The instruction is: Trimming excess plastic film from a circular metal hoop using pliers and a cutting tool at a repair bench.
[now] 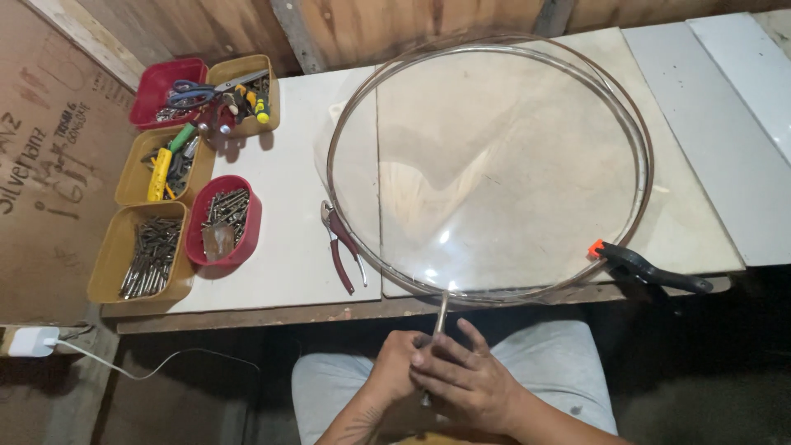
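A large round clear dome with a thin metal rim (634,140) lies on the pale worktop (288,148). A narrow metal strip (442,313) hangs from its near edge down over the table front. My left hand (394,367) and my right hand (465,375) are both closed around the lower end of that strip, just above my lap. A black spring clamp with an orange tip (643,268) grips the rim at the right near edge. Red-handled pliers (342,247) lie on the worktop just left of the rim.
Yellow and red bins at the left hold screws (152,255), bolts (227,214), screwdrivers (165,165) and scissors (206,89). A white charger with a cable (33,340) sits low at the left. Wooden walls stand behind, and grey panels (725,124) lie at the right.
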